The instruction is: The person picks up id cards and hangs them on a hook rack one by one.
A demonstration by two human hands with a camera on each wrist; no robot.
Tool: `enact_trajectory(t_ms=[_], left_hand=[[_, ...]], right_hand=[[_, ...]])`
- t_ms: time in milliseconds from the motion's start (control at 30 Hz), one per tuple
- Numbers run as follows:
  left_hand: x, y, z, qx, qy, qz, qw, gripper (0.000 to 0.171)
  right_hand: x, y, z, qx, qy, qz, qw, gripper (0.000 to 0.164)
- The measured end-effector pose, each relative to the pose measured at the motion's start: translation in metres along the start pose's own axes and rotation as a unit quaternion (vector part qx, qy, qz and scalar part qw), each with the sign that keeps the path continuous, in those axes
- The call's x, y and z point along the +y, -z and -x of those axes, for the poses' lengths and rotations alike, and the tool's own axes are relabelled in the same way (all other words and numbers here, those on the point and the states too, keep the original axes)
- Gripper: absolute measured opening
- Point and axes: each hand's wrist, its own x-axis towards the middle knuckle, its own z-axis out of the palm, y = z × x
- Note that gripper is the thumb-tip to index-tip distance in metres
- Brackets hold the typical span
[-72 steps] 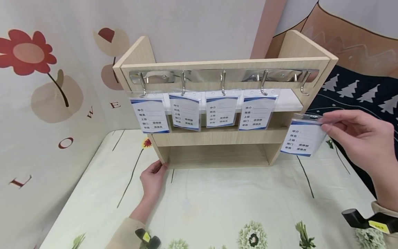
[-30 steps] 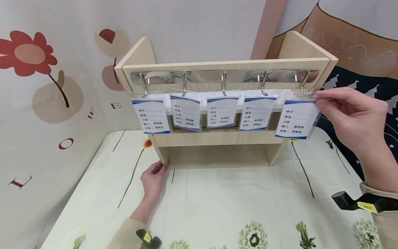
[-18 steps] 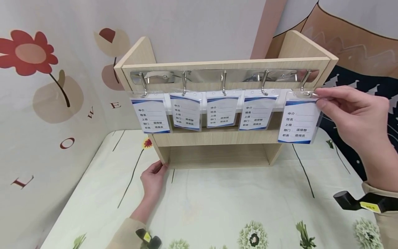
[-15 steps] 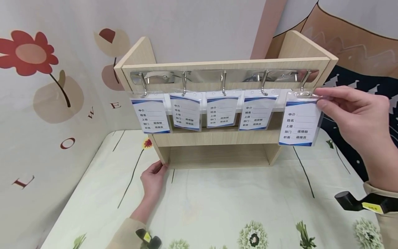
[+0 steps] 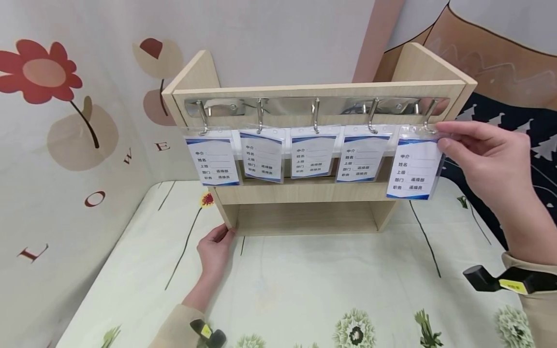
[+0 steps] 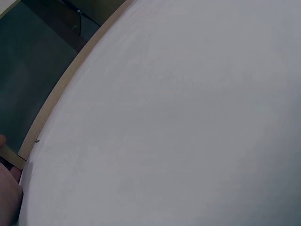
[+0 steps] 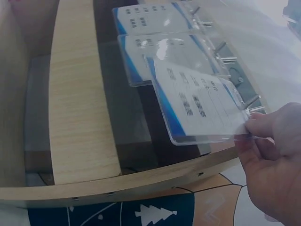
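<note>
My right hand [image 5: 489,162] pinches the upper right corner of a clear plastic badge holder [image 5: 414,169] with a white and blue card in it. The top of this holder overlaps the rightmost hook [image 5: 430,116] in the head view. In the right wrist view, thumb and fingers [image 7: 261,126] grip the holder's edge close to the hook's tip. Several like badge holders [image 5: 314,155] hang in a row from the other hooks. My left hand [image 5: 215,249] grips the bottom front corner of the wooden shelf unit [image 5: 304,194]; only a bit of that hand [image 6: 8,195] shows in the left wrist view.
A shiny metal hook rail [image 5: 287,106] runs along the shelf's upper front board. The unit stands on a table with a flower-print cloth [image 5: 304,275]. Behind it hang a printed curtain [image 5: 109,58] at left and a dark cloth with white trees [image 5: 539,145] at right.
My right hand has brought the badge holder up and left to the rightmost hook, dipped it slightly, then shifted it a little left and up. My left hand stays at the shelf's corner.
</note>
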Motion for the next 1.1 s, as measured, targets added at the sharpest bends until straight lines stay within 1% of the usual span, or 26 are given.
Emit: enact_trajectory(t_ms=[167, 267, 433, 633, 867, 1100], left_hand=[[-0.001, 0.001, -0.001, -0.001, -0.004, 0.006, 1.0, 0.025], [0.001, 0.0, 0.0, -0.001, -0.003, 0.003, 1.0, 0.025], [0.003, 0.0, 0.001, 0.004, 0.005, 0.006, 1.0, 0.026], [0.002, 0.0, 0.001, 0.006, 0.005, 0.014, 0.9999, 0.026], [0.0, -0.001, 0.003, 0.013, 0.007, 0.025, 0.9996, 0.025], [-0.001, 0.0, 0.001, 0.02, -0.004, 0.04, 0.999, 0.024]], right_hand=[[0.003, -0.009, 0.0, 0.035, 0.053, 0.004, 0.998, 0.031], [0.003, -0.011, 0.002, 0.047, 0.066, -0.002, 0.997, 0.032], [0.003, -0.014, 0.006, 0.051, 0.072, 0.005, 0.996, 0.029], [0.003, -0.01, 0.01, 0.049, 0.068, 0.01, 0.996, 0.028], [0.006, -0.003, 0.017, 0.03, 0.054, 0.012, 0.998, 0.033], [0.015, 0.006, 0.038, 0.014, 0.039, 0.03, 0.999, 0.034]])
